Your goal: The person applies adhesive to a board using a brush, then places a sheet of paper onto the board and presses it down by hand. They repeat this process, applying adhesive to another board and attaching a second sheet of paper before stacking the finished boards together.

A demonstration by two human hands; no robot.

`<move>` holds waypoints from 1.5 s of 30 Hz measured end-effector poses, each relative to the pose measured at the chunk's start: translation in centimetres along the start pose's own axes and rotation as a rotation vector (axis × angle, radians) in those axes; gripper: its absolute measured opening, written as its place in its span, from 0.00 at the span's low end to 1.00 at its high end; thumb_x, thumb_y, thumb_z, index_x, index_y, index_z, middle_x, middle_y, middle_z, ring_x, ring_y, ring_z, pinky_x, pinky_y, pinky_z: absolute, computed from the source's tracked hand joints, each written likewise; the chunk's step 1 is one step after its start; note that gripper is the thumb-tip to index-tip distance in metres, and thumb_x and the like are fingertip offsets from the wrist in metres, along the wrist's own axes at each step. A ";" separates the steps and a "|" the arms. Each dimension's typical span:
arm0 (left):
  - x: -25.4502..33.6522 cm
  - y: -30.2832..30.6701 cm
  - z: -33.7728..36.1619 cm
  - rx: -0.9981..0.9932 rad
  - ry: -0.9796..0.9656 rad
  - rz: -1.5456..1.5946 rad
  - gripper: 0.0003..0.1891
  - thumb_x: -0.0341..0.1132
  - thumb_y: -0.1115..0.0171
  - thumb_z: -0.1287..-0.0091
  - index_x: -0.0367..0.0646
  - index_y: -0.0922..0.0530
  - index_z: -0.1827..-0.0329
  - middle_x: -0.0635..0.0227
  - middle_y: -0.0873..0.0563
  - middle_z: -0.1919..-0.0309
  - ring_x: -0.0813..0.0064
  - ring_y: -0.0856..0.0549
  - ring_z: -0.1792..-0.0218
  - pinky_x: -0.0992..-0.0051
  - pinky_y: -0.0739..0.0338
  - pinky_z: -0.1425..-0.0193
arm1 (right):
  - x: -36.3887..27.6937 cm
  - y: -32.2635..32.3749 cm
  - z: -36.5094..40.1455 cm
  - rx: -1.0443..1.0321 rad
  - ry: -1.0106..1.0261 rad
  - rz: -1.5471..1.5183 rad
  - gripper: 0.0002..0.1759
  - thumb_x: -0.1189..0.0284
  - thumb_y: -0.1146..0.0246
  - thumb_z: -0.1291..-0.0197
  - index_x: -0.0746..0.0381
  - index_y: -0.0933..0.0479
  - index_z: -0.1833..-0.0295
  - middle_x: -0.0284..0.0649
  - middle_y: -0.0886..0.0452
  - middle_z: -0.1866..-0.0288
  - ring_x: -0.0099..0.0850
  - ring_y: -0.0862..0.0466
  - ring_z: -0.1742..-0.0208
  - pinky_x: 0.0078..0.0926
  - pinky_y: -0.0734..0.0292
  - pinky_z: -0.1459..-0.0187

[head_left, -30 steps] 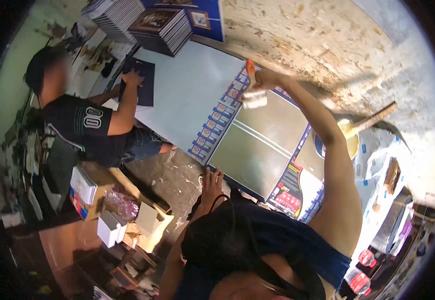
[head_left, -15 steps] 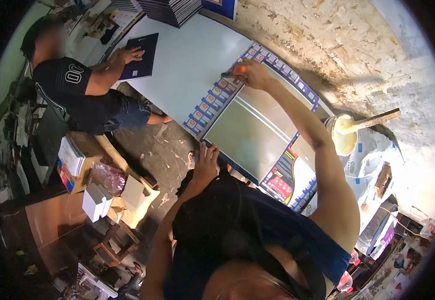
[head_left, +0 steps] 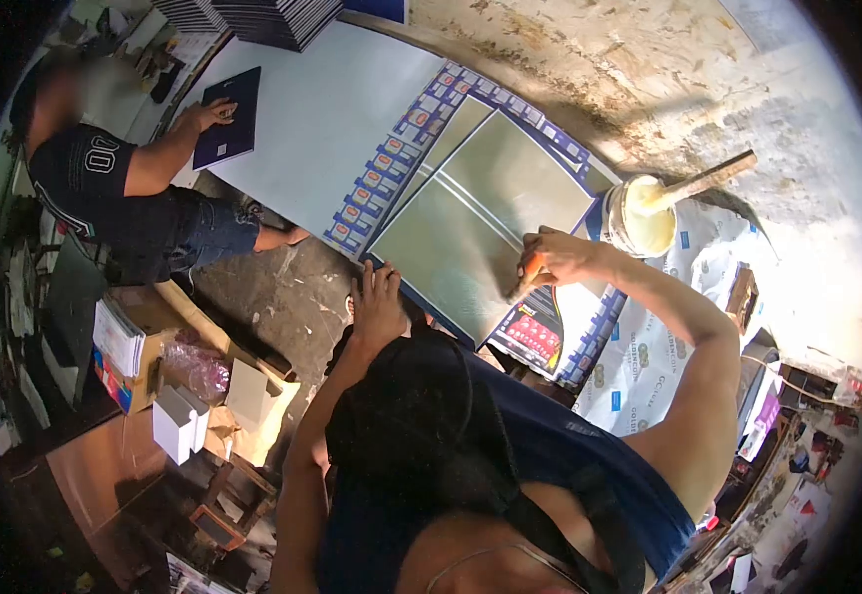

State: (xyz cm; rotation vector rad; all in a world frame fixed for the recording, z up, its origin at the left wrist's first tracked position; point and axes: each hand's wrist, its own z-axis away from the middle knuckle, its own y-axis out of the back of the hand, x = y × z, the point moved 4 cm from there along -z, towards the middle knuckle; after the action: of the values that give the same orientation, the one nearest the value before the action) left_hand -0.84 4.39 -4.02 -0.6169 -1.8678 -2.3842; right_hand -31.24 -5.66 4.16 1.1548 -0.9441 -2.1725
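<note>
My right hand (head_left: 559, 255) grips a brush (head_left: 528, 277) with an orange handle, its bristles down near the lower right edge of a grey-brown cover sheet (head_left: 470, 228). Two white strips run across the middle of that sheet. My left hand (head_left: 379, 297) rests at the sheet's near left corner, fingers spread. Under the sheet lies another similar one, and beneath both is printed blue paper (head_left: 376, 188). Beside my right forearm stands a bucket (head_left: 639, 220) of pale paste with a wooden stick (head_left: 708, 178) in it.
Across the white table (head_left: 322, 109), a co-worker (head_left: 104, 168) has a hand on a dark book cover (head_left: 228, 119). Stacked dark covers (head_left: 277, 20) stand at the far end. Lower left are a cardboard box (head_left: 158, 346) and white blocks (head_left: 179, 424). A stained wall (head_left: 589, 59) borders the table.
My right hand has swept the brush from the sheet's far left edge to its near right edge. The top sheet now sits turned over the one below. The whole view has shifted.
</note>
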 end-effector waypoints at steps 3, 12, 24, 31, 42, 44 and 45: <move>0.9 1.7 0.0 -0.048 -0.001 -0.010 0.34 0.44 0.29 0.46 0.40 0.30 0.36 0.57 0.32 0.33 0.46 0.43 0.25 0.34 0.46 0.28 | 0.7 2.4 0.5 0.141 0.014 0.066 0.05 0.64 0.35 0.40 0.45 0.17 0.58 0.34 0.19 0.56 0.38 0.21 0.52 0.38 0.28 0.51; 1.0 0.5 -1.4 0.120 -0.132 -0.255 0.42 0.63 0.27 0.57 0.45 0.26 0.43 0.68 0.24 0.46 0.67 0.28 0.39 0.46 0.43 0.32 | 3.4 0.0 -2.7 0.345 0.020 0.290 0.09 0.65 0.36 0.47 0.51 0.19 0.60 0.31 0.19 0.65 0.37 0.23 0.51 0.37 0.28 0.52; 1.8 0.2 -2.5 0.216 -0.019 -0.218 0.42 0.61 0.23 0.64 0.44 0.27 0.51 0.66 0.24 0.55 0.62 0.24 0.49 0.52 0.36 0.40 | -0.1 -3.3 15.3 0.297 -0.574 -0.136 0.14 0.61 0.33 0.39 0.59 0.16 0.54 0.41 0.16 0.56 0.37 0.21 0.49 0.38 0.29 0.44; 2.2 1.9 -3.3 0.074 -0.070 -0.233 0.48 0.66 0.23 0.65 0.42 0.29 0.46 0.63 0.24 0.55 0.60 0.23 0.48 0.52 0.36 0.42 | -6.7 -8.9 23.7 1.712 -0.883 -0.786 0.17 0.70 0.39 0.32 0.65 0.22 0.41 0.42 0.19 0.43 0.32 0.20 0.44 0.33 0.27 0.40; 9.4 10.4 -33.3 -0.177 -0.839 0.106 0.33 0.61 0.62 0.24 0.40 0.18 0.47 0.54 0.17 0.47 0.50 0.19 0.45 0.52 0.27 0.41 | -11.5 -2.2 -0.9 1.629 -0.760 -0.423 0.05 0.80 0.36 0.42 0.63 0.18 0.61 0.42 0.16 0.57 0.34 0.18 0.51 0.33 0.24 0.49; 11.2 8.4 -34.2 -0.412 -0.833 -0.269 0.41 0.67 0.72 0.27 0.41 0.18 0.43 0.53 0.20 0.40 0.51 0.25 0.36 0.47 0.35 0.33 | -11.1 2.8 -8.5 1.305 -0.617 -0.017 0.10 0.76 0.32 0.47 0.58 0.17 0.57 0.44 0.18 0.58 0.43 0.20 0.53 0.41 0.24 0.50; 11.6 7.6 -34.5 -0.525 -0.818 -0.454 0.46 0.70 0.77 0.28 0.42 0.18 0.41 0.52 0.22 0.36 0.51 0.28 0.32 0.44 0.40 0.29 | -9.1 2.5 -11.3 1.293 -0.699 0.033 0.12 0.74 0.33 0.48 0.57 0.18 0.55 0.44 0.18 0.57 0.44 0.20 0.53 0.41 0.25 0.49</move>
State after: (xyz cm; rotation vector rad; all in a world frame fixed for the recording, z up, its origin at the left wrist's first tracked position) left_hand -18.94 -27.79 0.37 -1.5530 -1.6940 -3.3127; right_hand -16.72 -4.80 6.13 0.7126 -2.8631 -1.8247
